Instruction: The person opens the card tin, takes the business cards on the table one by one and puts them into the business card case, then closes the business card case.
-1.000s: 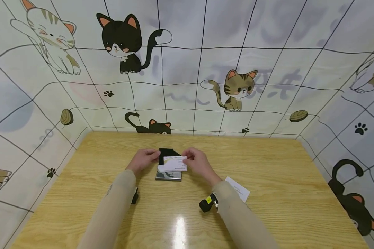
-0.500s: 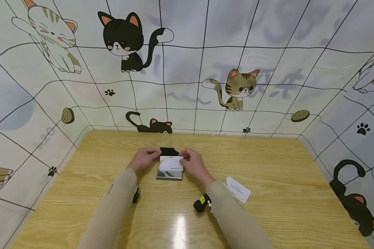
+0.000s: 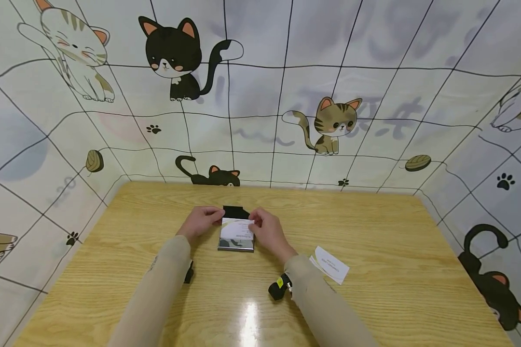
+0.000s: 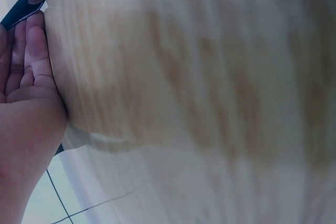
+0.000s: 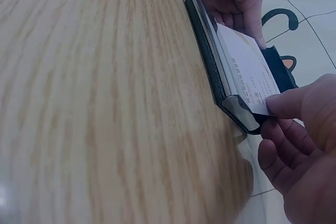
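A card case (image 3: 236,245) with a shiny metal body and a black cover lies open at the middle of the table. On it sits a white business card (image 5: 247,66), slightly raised at its right end in the right wrist view. My right hand (image 3: 267,230) pinches that end, thumb on the printed face and fingers below. At the case's far left corner, my left hand (image 3: 199,222) holds the black flap (image 3: 234,212) between thumb and fingers. The left wrist view catches only part of this hand and a dark corner of the case (image 4: 23,11).
White business cards (image 3: 331,266) lie overlapping on the wooden table (image 3: 395,270), right of the right forearm. A cloth wall (image 3: 260,135) printed with cats and grid lines stands behind the table and along both sides.
The right hand has moved left with the business card, which lines up with the case instead of sticking out to its right. The left hand stays at the black flap.
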A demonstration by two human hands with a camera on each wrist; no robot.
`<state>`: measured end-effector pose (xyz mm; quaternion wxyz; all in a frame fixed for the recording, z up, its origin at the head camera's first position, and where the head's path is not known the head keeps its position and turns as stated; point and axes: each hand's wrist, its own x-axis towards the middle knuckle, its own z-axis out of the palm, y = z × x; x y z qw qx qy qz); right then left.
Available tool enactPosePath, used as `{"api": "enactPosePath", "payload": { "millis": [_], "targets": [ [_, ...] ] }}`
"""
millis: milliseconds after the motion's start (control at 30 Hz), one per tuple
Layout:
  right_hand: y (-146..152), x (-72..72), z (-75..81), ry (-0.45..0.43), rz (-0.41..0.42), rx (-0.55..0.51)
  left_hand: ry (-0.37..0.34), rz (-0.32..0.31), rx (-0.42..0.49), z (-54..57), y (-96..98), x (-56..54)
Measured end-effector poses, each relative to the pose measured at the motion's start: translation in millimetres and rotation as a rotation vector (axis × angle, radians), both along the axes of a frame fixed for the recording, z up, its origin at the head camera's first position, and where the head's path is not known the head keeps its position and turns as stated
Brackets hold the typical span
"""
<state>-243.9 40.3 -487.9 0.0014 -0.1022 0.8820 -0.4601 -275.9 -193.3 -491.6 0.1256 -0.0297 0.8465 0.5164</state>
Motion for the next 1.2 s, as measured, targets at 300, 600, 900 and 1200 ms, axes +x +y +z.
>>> {"api": "enactPosePath", "payload": {
  "millis": [300,600,900,1200],
  "targets": [
    [3,3.9,-0.8,0.031,0.054,0.091,0.009,-0.006,0.006,0.0,0.6,1.4],
    [6,7.4,-3.7,0.072,0.095,0.147,0.014,-0.004,0.02,1.2,1.6,2.5],
    [7,10.9,-2.2,0.104,0.166,0.207,0.017,-0.001,0.019,1.6,1.3,2.7],
    [6,14.6,-0.1,0.091,0.177,0.235,0.019,0.002,0.013,0.6,1.6,2.5]
  ]
}}
